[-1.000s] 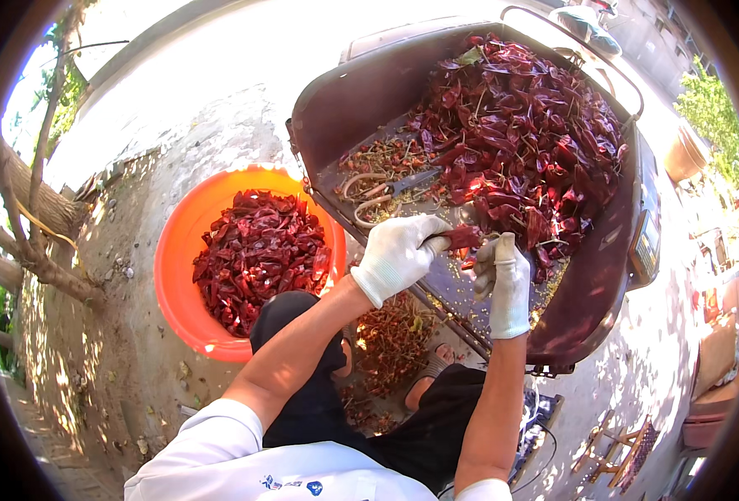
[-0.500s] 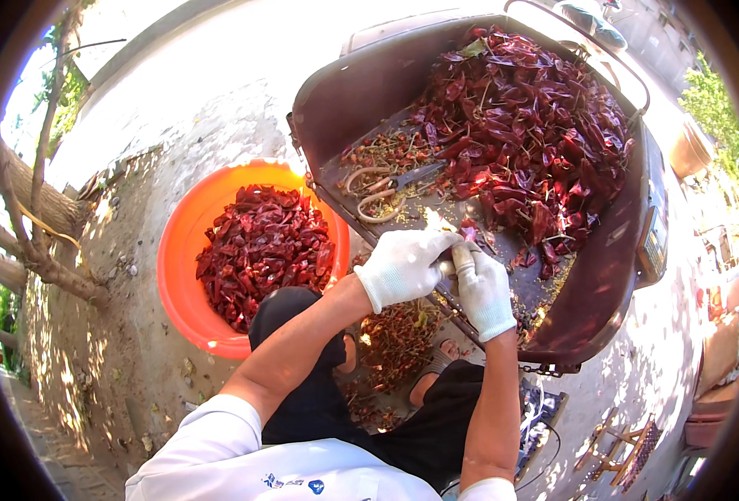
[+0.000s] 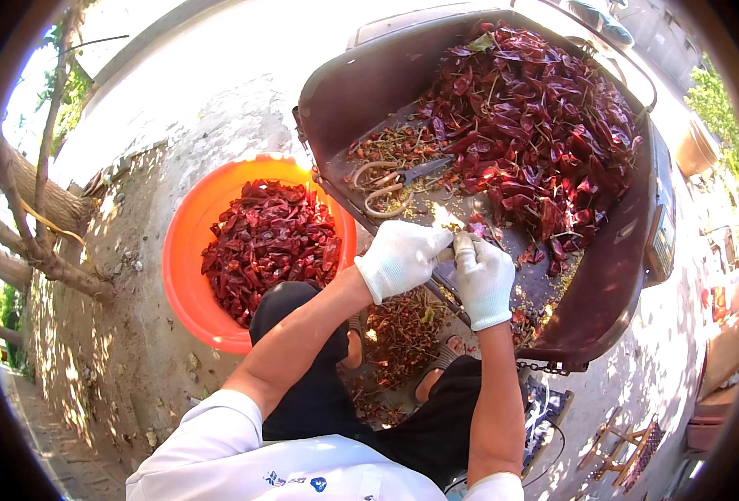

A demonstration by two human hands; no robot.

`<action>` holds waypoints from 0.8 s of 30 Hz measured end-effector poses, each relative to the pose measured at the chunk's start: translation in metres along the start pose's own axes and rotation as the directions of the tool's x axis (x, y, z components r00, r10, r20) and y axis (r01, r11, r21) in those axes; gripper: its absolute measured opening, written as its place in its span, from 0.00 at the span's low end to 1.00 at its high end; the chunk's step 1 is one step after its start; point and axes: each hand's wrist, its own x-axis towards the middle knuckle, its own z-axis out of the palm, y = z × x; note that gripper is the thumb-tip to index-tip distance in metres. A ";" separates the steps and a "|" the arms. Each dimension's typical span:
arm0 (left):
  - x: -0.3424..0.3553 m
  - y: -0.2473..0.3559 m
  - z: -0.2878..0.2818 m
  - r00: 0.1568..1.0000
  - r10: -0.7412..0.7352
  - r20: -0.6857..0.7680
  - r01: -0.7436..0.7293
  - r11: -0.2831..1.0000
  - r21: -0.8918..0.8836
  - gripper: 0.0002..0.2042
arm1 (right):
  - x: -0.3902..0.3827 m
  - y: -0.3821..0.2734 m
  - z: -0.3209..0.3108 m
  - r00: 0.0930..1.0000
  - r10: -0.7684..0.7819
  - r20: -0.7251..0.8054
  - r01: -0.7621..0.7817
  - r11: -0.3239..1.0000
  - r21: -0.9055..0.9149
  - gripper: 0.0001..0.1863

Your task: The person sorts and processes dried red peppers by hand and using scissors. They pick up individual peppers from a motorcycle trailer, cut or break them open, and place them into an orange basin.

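Note:
My left hand (image 3: 404, 257), in a white knit glove, is closed in a pinch over the near edge of a dark maroon cart bed (image 3: 386, 71). Fingertip to fingertip with it, my right hand (image 3: 484, 280), gloved alike, is also closed. Whatever is between their fingers is too small and covered to make out. Beyond the hands, dried red chili peppers (image 3: 545, 142) form a large heap in the bed. Scissors (image 3: 399, 178) with tan loop handles lie among stems and seeds there. Left of my hands stands an orange tub (image 3: 187, 275) holding red chili pieces (image 3: 269, 242).
Discarded stems (image 3: 403, 334) litter the ground between my sandalled feet. A metal handle (image 3: 637, 67) arches over the cart's far right. Tree trunks (image 3: 52, 204) lean in at the left. At lower right sits a small wooden stool (image 3: 624, 451), near a dark cable.
The view has shifted slightly, so cart and tub appear a little further right. Both hands stay together over the cart edge, with their fingertips marginally repositioned.

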 end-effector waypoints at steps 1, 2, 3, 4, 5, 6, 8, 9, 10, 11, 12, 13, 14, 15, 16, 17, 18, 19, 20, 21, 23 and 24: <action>0.000 0.000 0.001 0.998 0.003 -0.057 -0.006 0.998 -0.059 0.08 | 0.001 0.001 0.002 0.998 0.055 0.005 -0.055 0.981 0.185 0.18; 0.000 0.001 0.003 0.993 0.002 -0.115 -0.016 0.993 -0.117 0.07 | 0.001 0.003 0.004 0.994 0.109 0.020 -0.109 0.926 0.362 0.19; 0.000 0.000 0.004 0.985 -0.004 -0.172 -0.026 0.985 -0.169 0.07 | 0.002 0.004 0.007 0.987 0.156 0.047 -0.157 0.834 0.530 0.20; 0.001 0.001 0.004 0.982 0.003 -0.188 -0.037 0.984 -0.175 0.07 | 0.003 0.002 0.008 0.968 0.208 0.139 -0.245 0.681 0.690 0.21; 0.001 0.002 0.004 0.974 0.003 -0.228 -0.048 0.981 -0.189 0.06 | 0.005 0.000 0.005 0.907 0.332 0.258 -0.399 0.483 0.779 0.20; 0.003 0.004 0.004 0.963 0.005 -0.269 -0.062 0.976 -0.207 0.06 | 0.008 -0.010 -0.005 0.818 0.423 0.391 -0.520 0.252 0.816 0.20; 0.002 0.009 0.001 0.962 -0.131 -0.240 0.015 0.902 -0.431 0.06 | 0.015 -0.004 -0.006 0.766 0.417 0.489 -0.507 -0.076 0.858 0.19; 0.000 0.015 -0.003 0.958 -0.248 -0.144 0.111 0.784 -0.611 0.07 | 0.020 0.004 -0.011 0.811 0.338 0.478 -0.437 -0.192 0.879 0.19; -0.001 0.019 -0.006 0.940 -0.340 -0.025 0.205 0.623 -0.755 0.07 | 0.022 0.008 -0.013 0.837 0.411 0.361 -0.401 0.010 0.916 0.19; 0.001 0.018 -0.010 0.924 -0.381 0.023 0.221 0.485 -0.846 0.08 | 0.024 0.010 -0.016 0.858 0.458 0.231 -0.359 0.214 0.909 0.19; 0.002 0.013 -0.017 0.903 -0.422 0.075 0.234 0.339 -0.911 0.09 | 0.025 0.010 -0.018 0.899 0.405 0.165 -0.363 0.483 0.797 0.16; 0.005 0.011 -0.023 0.887 -0.441 0.137 0.233 0.172 -0.957 0.09 | 0.023 0.021 -0.016 0.951 0.309 0.024 -0.253 0.729 0.636 0.14; 0.006 0.013 -0.031 0.886 -0.439 0.149 0.239 0.156 -0.958 0.12 | 0.020 0.038 -0.008 0.982 0.172 -0.083 -0.124 0.904 0.410 0.12; 0.007 0.014 -0.034 0.884 -0.450 0.129 0.208 0.130 -0.969 0.13 | 0.018 0.044 -0.005 0.990 0.005 -0.141 0.015 0.989 0.144 0.10; 0.007 0.014 -0.036 0.881 -0.460 0.110 0.176 0.104 -0.979 0.14 | 0.018 0.051 -0.008 0.992 0.017 -0.123 -0.028 0.996 -0.088 0.07; 0.006 0.014 -0.037 0.878 -0.470 0.090 0.143 0.078 -0.987 0.15 | 0.018 0.055 -0.010 0.992 0.041 -0.121 -0.057 0.989 -0.136 0.07; 0.005 0.013 -0.036 0.882 -0.462 0.097 0.140 0.058 -0.988 0.17 | 0.019 0.053 -0.014 0.991 0.062 -0.119 -0.083 0.980 -0.181 0.07; 0.004 0.010 -0.035 0.880 -0.462 0.112 0.163 0.071 -0.984 0.17 | 0.019 0.050 -0.019 0.990 0.082 -0.119 -0.108 0.968 -0.226 0.07; 0.004 0.008 -0.033 0.878 -0.461 0.128 0.186 0.084 -0.979 0.17 | 0.020 0.045 -0.024 0.989 0.138 -0.060 -0.150 0.932 -0.331 0.07; 0.005 0.007 -0.031 0.879 -0.455 0.146 0.210 0.093 -0.973 0.17 | 0.019 0.050 -0.026 0.992 0.113 -0.049 -0.123 0.924 -0.362 0.08; 0.005 0.008 -0.032 0.862 -0.485 0.148 0.237 0.128 -0.963 0.14 | 0.014 0.065 -0.025 0.998 0.065 -0.023 -0.069 0.905 -0.420 0.09; 0.005 0.010 -0.035 0.853 -0.496 0.161 0.265 0.146 -0.953 0.13 | 0.013 0.067 -0.022 1.000 -0.008 -0.029 -0.006 0.891 -0.454 0.13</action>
